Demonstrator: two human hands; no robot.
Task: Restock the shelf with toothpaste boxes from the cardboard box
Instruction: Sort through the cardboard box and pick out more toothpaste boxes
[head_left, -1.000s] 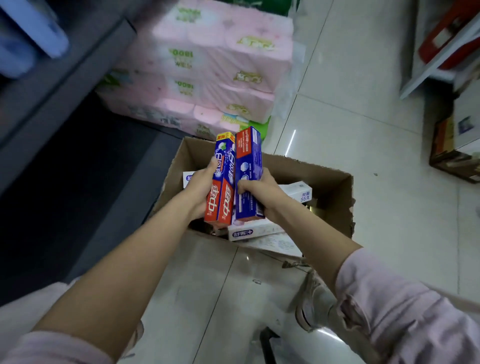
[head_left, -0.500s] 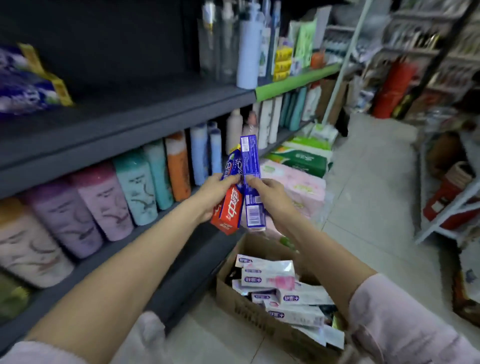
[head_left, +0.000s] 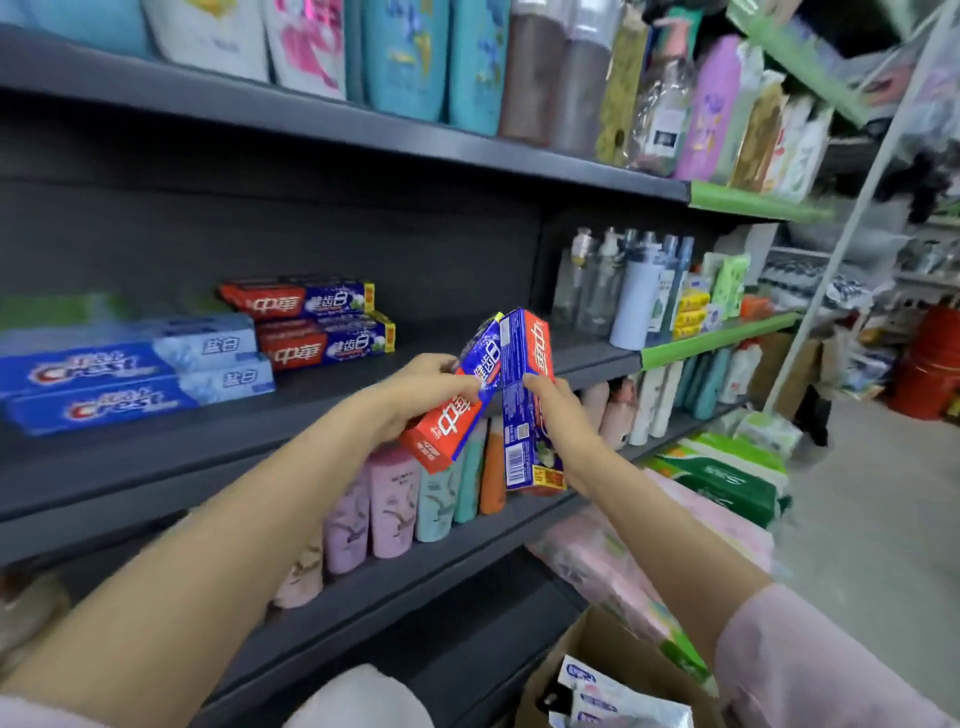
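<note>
Red-and-blue toothpaste box (head_left: 453, 410) in the left hand (head_left: 415, 391), white lettering on the red end; second toothpaste box (head_left: 527, 415) in the right hand (head_left: 558, 415), mostly blue, red strip along one edge, white barcode patch, yellow tag at the bottom; dark grey shelf (head_left: 291, 415) with a green edge strip further right; two stacked red-and-blue boxes (head_left: 317, 325) on it, yellow at the ends; beside them blue Crest boxes (head_left: 130, 371) fading to pale icy blue; pastel pouches (head_left: 395, 506) below, pink, lilac, teal, orange; brown cardboard box (head_left: 618, 660); pale pink sleeve (head_left: 810, 670).
</note>
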